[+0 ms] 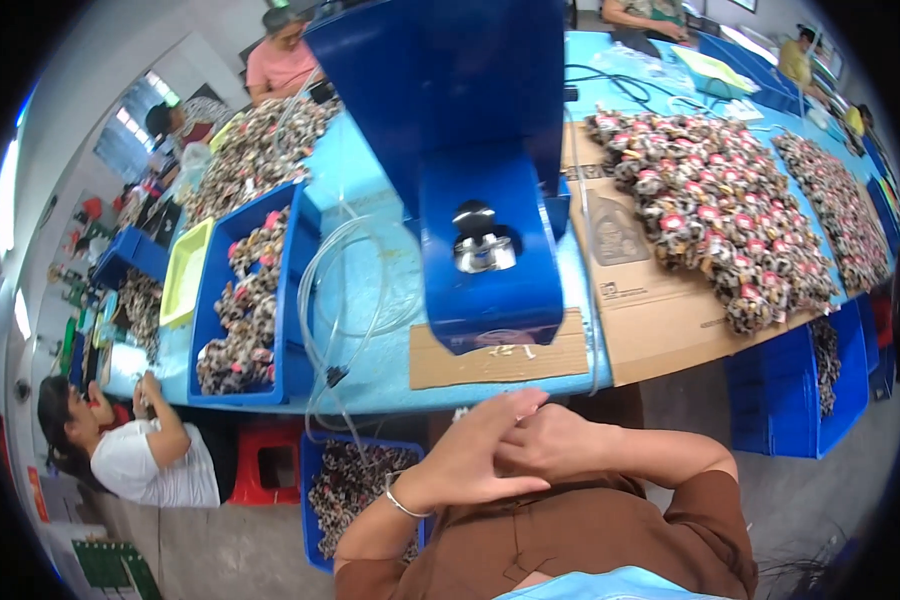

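In front of my brown top, my two hands meet just short of the table edge. My left hand (480,450), with a bracelet at its wrist, has its fingers stretched out and its thumb apart. Against its palm side rests my right hand (562,440), fingers curled in; whatever they may hold is hidden. Directly ahead stands a blue machine (490,310) with a shiny metal fitting (485,250) on its lower ledge. Under its front lies a piece of cardboard (440,360) with small pale bits on it.
A blue bin (198,345) of mottled furry pieces stands left, beside coiled clear tubing (315,290). Furry pieces with red tags (710,215) cover a cardboard sheet (630,340) at right. Below are another blue bin (315,540) and a red stool (250,490). Several people work nearby.
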`<state>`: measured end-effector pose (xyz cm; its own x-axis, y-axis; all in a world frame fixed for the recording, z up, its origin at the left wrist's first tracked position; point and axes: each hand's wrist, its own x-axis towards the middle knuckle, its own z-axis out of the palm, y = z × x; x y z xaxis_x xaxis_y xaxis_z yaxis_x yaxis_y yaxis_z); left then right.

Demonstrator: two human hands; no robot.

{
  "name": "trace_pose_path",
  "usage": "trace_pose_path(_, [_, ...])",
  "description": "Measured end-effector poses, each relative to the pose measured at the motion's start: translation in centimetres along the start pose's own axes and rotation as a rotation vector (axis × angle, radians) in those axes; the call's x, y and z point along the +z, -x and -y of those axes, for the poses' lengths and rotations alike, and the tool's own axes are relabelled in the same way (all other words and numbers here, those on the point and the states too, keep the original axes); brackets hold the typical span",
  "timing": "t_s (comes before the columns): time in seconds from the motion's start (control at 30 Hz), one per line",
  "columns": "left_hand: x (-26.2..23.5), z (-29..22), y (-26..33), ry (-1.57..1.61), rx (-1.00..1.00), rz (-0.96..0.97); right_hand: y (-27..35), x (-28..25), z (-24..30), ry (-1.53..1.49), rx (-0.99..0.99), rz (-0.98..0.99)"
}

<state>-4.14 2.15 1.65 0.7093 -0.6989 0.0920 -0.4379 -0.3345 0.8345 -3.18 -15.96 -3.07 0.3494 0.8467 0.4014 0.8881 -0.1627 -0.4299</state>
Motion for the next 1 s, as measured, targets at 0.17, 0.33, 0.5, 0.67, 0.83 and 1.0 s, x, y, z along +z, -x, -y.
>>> trace_pose_path(0.17, [2.1, 2.1, 0.0, 0.156, -0.204, 0.143, 1.8, -0.9, -0.1, -0.177, 0.115, -0.079])
trace_pose_path(0.33, [3.5, 4.4, -0.1, 0.467, -0.305, 0.262, 3.8, -0.9, -0.1, -0.382, 0.266, -0.098])
trace_pose_path(0.5, [3.2, 5.3, 0.4, 0.518, -0.287, 0.323, 4.1, -1.4, -0.5, -0.412, 0.258, -0.092])
trace_pose_path(0.67, [2.7, 5.4, 0.8, 0.581, -0.245, 0.352, 3.6, -1.3, -1.3, -0.516, 0.262, 0.001])
trace_pose_path(0.83, [1.3, 4.5, -0.4, 0.255, -0.046, 0.071, 1.7, -1.8, -2.4, -0.353, 0.270, -0.013])
trace_pose_path(1.0, [2.2, 2.7, -1.2, 0.321, -0.240, 0.021, 0.8, -2.0, -2.3, -0.414, 0.251, -0.022])
